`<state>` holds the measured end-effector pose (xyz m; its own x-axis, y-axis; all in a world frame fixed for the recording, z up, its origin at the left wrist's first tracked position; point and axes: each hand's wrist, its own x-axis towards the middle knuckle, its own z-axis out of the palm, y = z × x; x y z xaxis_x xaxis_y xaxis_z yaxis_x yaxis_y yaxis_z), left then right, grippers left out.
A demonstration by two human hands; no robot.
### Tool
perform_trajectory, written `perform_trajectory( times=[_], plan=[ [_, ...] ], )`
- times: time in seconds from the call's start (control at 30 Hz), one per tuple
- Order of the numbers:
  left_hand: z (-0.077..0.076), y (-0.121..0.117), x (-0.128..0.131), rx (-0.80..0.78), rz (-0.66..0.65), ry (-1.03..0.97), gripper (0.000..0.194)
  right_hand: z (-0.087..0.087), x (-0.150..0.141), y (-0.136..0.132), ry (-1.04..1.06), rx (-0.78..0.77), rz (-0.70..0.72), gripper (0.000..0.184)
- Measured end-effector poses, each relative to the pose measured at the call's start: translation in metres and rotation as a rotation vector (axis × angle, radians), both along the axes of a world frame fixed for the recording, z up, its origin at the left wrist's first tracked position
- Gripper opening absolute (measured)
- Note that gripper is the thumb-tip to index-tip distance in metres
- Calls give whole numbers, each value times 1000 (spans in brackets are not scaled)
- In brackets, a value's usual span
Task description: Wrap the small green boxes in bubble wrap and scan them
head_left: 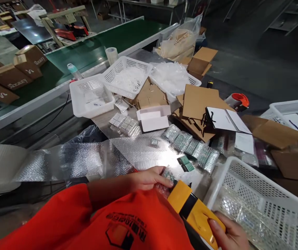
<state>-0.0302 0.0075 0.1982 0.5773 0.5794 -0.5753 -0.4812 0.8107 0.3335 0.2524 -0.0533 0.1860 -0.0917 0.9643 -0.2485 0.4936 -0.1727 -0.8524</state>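
Observation:
My right hand (229, 231) grips a glossy yellow object with a black band (201, 217), thumb on top; I cannot make out its exact kind. At its upper end, my left hand (152, 177) is curled with thumb and fingers around a small bubble-wrapped packet (168, 175), partly hidden by the hand. Just beyond lie two small dark green boxes (185, 163) on a sheet of bubble wrap (135, 147). Several bubble-wrapped green packets (182, 141) form a row behind them.
A white basket (258, 173) with bubble-wrapped items stands at the right. An open white box (154, 119), flat cardboard (199, 100) and a white basket (93, 109) sit farther back. A bubble-wrap roll (0, 168) is at left, below the green conveyor (96, 47).

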Motion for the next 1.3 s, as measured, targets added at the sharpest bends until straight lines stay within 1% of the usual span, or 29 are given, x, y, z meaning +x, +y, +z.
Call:
perform_trajectory(
  times=[0.07,0.13,0.2,0.3,0.4,0.5,0.6,0.7,0.8,0.9,0.97,1.03,1.1,1.17,1.23,1.3],
  plan=[
    [-1,0,-2,-8,-31,2,52,-9,4,1,10,3,34,48],
    [-4,0,-3,-9,-55,-12,51,-11,3,2,23,-18,19,48],
    [-8,-1,-1,3,-49,-34,48,-6,-3,3,37,-44,17,48],
    [-13,-3,3,33,-21,-62,47,8,-16,8,62,-52,21,50],
    [-15,-5,6,53,22,-67,48,14,-21,15,87,-40,67,54],
    [-13,-6,5,63,52,-68,48,10,-11,21,94,-44,110,54],
    [-8,-6,-1,58,52,-61,51,3,7,26,128,-50,114,52],
    [-4,-4,-7,70,-13,-89,56,2,14,30,145,-39,140,53],
    [-4,-2,-9,108,-77,-162,61,9,5,33,181,-37,58,54],
    [-10,-2,-7,100,-89,-185,69,16,-11,34,208,-46,-14,56],
    [-17,-2,-7,74,-152,-216,74,16,-16,33,216,-39,1,57],
    [-24,-2,-7,75,-190,-228,76,11,-16,31,209,-31,13,57],
    [-29,-1,-9,105,-149,-192,70,3,-11,31,190,-15,31,54],
    [-32,2,-12,139,-64,-136,61,-7,-4,32,167,19,74,52],
    [-30,5,-14,149,-14,-103,51,-13,0,34,142,59,119,52],
    [-26,6,-14,138,-8,-101,44,-13,-1,37,118,72,150,53]
  ],
)
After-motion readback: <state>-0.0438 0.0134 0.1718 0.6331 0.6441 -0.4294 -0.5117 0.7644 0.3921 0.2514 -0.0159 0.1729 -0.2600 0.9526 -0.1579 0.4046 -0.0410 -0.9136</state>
